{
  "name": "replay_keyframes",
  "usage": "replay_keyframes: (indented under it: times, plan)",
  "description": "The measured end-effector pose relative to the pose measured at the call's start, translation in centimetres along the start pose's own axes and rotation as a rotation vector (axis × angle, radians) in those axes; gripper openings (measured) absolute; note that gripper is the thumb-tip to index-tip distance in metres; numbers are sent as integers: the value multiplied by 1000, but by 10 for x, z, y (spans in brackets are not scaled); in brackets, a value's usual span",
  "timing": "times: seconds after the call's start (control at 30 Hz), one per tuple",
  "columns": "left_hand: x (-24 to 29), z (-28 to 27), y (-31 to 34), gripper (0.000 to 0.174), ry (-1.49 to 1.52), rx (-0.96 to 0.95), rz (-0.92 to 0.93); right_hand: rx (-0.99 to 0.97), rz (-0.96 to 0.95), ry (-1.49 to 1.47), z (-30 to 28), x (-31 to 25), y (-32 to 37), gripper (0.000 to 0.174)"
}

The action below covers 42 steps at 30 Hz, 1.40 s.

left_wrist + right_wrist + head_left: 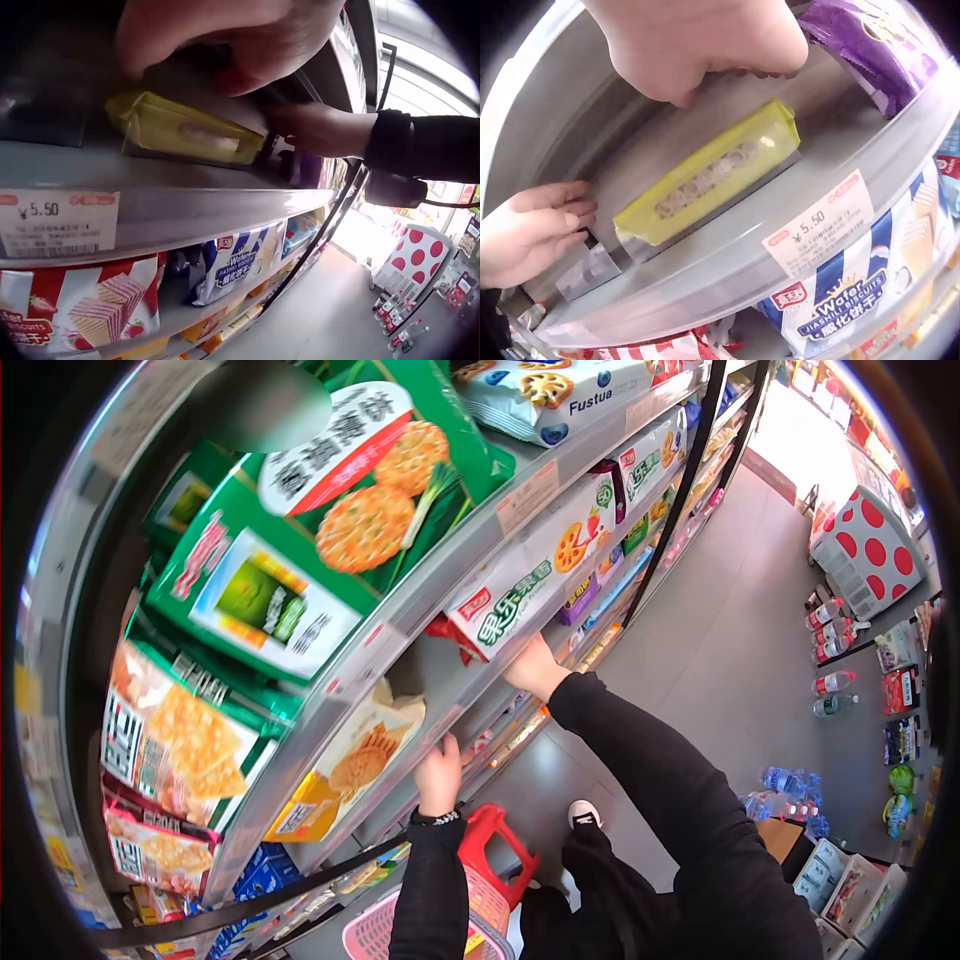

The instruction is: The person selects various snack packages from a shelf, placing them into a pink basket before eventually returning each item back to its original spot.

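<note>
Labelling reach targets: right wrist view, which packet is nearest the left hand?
The long yellow plastic packet; the glossy purple bag lies farther along, striped wafer packs lower.

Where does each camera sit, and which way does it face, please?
Head: on the head, facing forward and down at shelves; left hand, right hand, sleeves and legs show.
Left wrist: on that wrist, facing a yellow pack; both hands show.
Right wrist: on that wrist, facing that pack; both hands show.
Both wrist views share the yellow pack.
</note>
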<state>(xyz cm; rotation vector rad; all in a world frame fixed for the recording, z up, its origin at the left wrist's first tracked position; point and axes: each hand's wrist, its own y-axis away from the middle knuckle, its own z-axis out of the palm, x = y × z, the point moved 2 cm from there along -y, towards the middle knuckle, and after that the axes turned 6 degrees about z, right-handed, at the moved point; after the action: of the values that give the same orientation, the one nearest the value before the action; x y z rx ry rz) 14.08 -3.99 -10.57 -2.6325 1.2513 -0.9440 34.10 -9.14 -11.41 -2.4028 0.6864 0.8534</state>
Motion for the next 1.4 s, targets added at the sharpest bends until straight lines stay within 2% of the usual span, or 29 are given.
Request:
replay_keyframes:
  times: [0.03,0.07,0.17,0.2,0.23,0.27,0.3,0.33,0.6,0.9,1.23,1.27,1.3,1.37,1.4]
  plan:
    - [-3,4,-6,22,-9,-8,0,-57,64,-51,4,4,-5,34]
    - [-7,9,-11,20,-6,-43,32,-78,25,111,6,8,-7,35]
    - [-22,21,-19,18,-109,-93,131,-172,88,129,20,21,-20,37]
    - [-28,25,-20,19,-162,-133,102,-31,118,-724,26,20,-30,37]
    - [-35,30,-21,19,-213,-173,72,-35,123,-726,29,26,-29,37]
    - [-38,33,-22,19,-264,-69,233,-110,72,-326,31,31,-27,37]
    - [-42,38,-20,19,-263,-74,229,-181,17,75,33,38,-25,36]
    - [-42,42,-25,19,-253,-76,208,-335,49,169,27,35,-29,35]
    - [-43,45,-22,18,-170,-82,60,-236,117,-67,25,34,-41,34]
    - [-38,51,-29,16,-74,-79,-97,-86,200,-359,9,41,-24,32]
    - [-41,28,10,15,30,-60,-280,83,278,-679,4,21,-6,31]
    - [10,0,-9,20,122,-181,-509,58,258,-745,-5,17,-1,30]
    - [13,6,0,20,120,-179,-515,33,237,-811,-17,13,7,30]
    - [13,11,26,36,742,254,-393,169,184,-739,-30,9,27,27]
    - [20,9,40,43,796,239,-375,164,124,-657,-35,7,39,28]
